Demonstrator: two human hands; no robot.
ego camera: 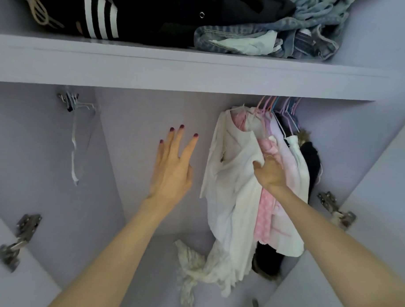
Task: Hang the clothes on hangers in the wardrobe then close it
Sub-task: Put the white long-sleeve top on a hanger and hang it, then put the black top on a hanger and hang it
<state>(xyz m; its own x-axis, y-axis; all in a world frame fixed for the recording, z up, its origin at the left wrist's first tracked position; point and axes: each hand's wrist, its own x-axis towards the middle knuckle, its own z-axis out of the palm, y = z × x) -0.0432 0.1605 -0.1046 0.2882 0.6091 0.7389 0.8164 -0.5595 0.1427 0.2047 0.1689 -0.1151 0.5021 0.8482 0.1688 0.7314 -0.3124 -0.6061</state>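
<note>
- Head view: our right hand (271, 171) pinches the white garment (232, 177), which hangs at the left end of the row of hung clothes (286, 161) on the right of the wardrobe (138, 128).
- Our left hand (173, 166) is spread wide in the bare space left of the garment, holding nothing.
- We judge the fabric light, soft and limp; it is best taken by the hanger (251, 112) at the shoulders.

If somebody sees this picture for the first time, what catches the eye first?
Two bare arms reach into a lilac wardrobe: the left hand spread open at centre, the right hand holding the white garment among the hanging clothes on the right. Above, the shelf carries dark clothes and jeans.
</note>
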